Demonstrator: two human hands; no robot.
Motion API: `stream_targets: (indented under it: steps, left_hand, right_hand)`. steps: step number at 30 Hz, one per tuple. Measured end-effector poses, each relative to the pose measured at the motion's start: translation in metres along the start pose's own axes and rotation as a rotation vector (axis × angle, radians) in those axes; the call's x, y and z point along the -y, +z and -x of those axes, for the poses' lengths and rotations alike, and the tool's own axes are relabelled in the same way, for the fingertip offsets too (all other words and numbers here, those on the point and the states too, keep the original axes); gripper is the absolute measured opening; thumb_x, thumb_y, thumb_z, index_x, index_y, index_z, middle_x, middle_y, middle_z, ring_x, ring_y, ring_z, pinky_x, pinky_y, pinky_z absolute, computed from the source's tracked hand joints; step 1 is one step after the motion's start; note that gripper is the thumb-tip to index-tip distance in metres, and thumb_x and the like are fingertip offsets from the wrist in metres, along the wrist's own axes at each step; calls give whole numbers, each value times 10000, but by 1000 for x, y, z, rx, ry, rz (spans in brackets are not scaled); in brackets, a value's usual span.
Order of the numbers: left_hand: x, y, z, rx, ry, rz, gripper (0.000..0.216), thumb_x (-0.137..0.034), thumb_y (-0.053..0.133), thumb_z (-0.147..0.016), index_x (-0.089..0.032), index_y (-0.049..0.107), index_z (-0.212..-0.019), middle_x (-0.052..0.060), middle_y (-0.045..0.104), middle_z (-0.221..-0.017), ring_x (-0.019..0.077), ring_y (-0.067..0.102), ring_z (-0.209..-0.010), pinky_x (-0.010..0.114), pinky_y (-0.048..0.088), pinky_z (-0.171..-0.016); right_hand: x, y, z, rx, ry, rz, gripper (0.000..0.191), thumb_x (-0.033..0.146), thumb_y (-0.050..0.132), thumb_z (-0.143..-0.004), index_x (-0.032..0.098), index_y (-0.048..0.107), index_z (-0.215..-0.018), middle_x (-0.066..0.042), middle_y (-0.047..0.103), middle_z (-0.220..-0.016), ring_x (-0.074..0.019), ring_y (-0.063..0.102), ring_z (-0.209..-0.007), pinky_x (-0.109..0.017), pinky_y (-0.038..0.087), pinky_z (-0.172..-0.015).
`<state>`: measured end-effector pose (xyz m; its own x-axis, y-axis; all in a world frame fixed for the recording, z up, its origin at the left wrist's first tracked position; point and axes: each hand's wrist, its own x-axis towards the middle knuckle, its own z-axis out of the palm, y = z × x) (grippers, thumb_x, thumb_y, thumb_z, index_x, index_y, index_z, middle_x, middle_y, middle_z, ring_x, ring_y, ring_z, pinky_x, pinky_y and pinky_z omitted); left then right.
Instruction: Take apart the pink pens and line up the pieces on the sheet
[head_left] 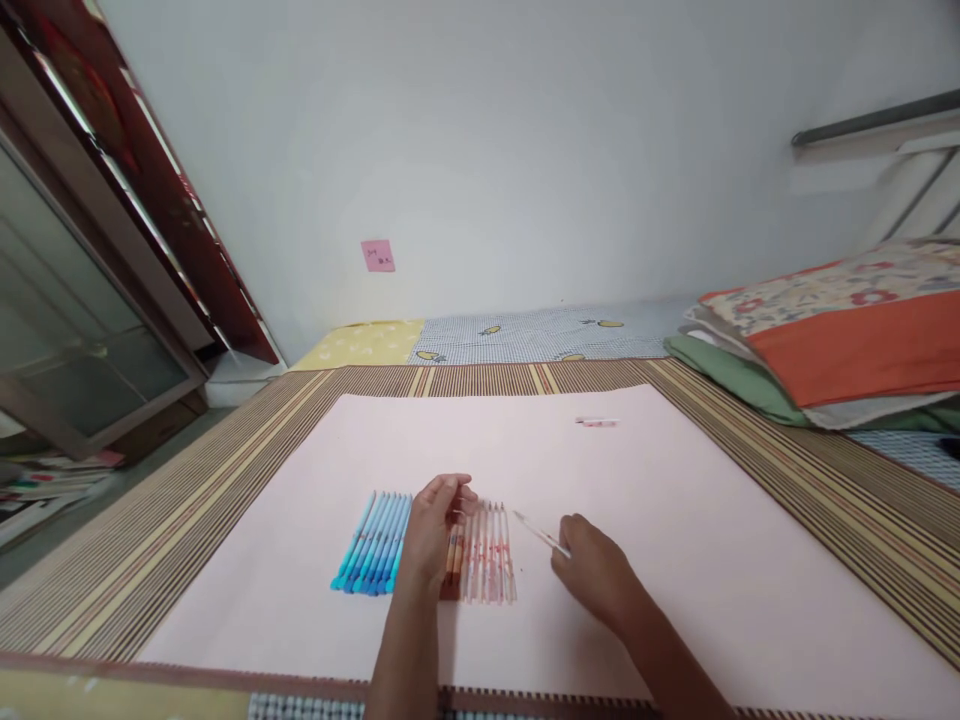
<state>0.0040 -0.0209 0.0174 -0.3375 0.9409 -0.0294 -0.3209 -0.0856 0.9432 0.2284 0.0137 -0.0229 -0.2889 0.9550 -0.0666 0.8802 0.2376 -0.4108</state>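
Observation:
My right hand (592,565) is closed around the lower end of a slim, pale pen (541,534), whose tip points up and left. Just left of it lies a row of clear pens with reddish markings (491,555), side by side. My left hand (439,515) hovers over the top of the brown pens (454,560), fingers curled loosely and apart, nothing seen in them. Left of that wrist, a row of blue pens (373,545) lies with the darker ends toward me. My left hand and forearm hide part of the rows.
Under everything is a pale pink sheet (300,610) on a striped mat (187,520). Near its far right edge lie a couple of small pale pens (598,422). Folded bedding (862,330) is piled at the right. A pink note (377,255) sticks to the wall.

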Motion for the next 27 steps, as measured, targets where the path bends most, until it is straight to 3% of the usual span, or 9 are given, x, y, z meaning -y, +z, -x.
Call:
stream_targets:
  steps: [3, 7, 12, 17, 21, 24, 27]
  left_hand:
    - [3, 11, 22, -2, -42, -76, 381, -488, 761, -744, -133, 706, -870, 25, 686, -712, 91, 563, -561, 208, 370, -531]
    - [17, 29, 64, 41, -175, -127, 475, -535, 801, -685, -135, 656, -896, 10, 665, -637, 107, 568, -496, 215, 359, -472]
    - [24, 38, 106, 72, -233, 55, 627, -533, 880, -604, -136, 645, -1028, 3, 673, -662, 100, 594, -518, 194, 371, -476]
    - [10, 34, 128, 113, -124, 68, 402, -429, 895, -630, -131, 689, -801, 14, 680, -649, 102, 602, -559, 220, 465, -570]
    - [4, 37, 141, 66, 27, -48, 309, -366, 869, -679, -166, 709, -852, 11, 703, -695, 147, 657, -660, 271, 517, -690]
    - [1, 41, 147, 32, 135, -154, 291, -334, 855, -695, -183, 724, -907, 28, 719, -806, 169, 665, -736, 286, 523, -724]
    - [1, 42, 148, 14, 218, -304, 240, -329, 805, -752, -193, 736, -938, 39, 717, -849, 179, 664, -750, 294, 520, -725]
  right_hand:
    - [-20, -6, 16, -31, -1, -370, 135, 272, 489, -872, 216, 529, -756, -23, 625, -712, -176, 580, -645, -287, 375, -608]
    - [-28, -16, 47, 23, -15, -888, 312, 513, 566, -847, 207, 607, -802, 14, 602, -635, -149, 532, -534, -281, 394, -539]
    - [-14, -28, 84, 73, -12, -1071, 400, 581, 717, -748, 189, 701, -825, 52, 512, -544, -103, 422, -473, -243, 285, -466]
    - [8, -45, 105, 79, -28, -1336, 391, 538, 820, -692, 183, 713, -816, 65, 473, -522, -81, 381, -477, -232, 270, -471]
    - [32, -44, 110, 13, 29, -1651, 448, 516, 890, -608, 177, 721, -847, 39, 538, -621, -86, 442, -543, -231, 338, -519]
    - [46, -35, 109, 55, 26, -1691, 444, 528, 884, -620, 162, 714, -803, 17, 562, -633, -103, 476, -578, -243, 370, -551]
    - [50, -28, 107, 13, -7, -1660, 442, 548, 868, -636, 158, 704, -765, 11, 573, -609, -115, 490, -580, -255, 375, -561]
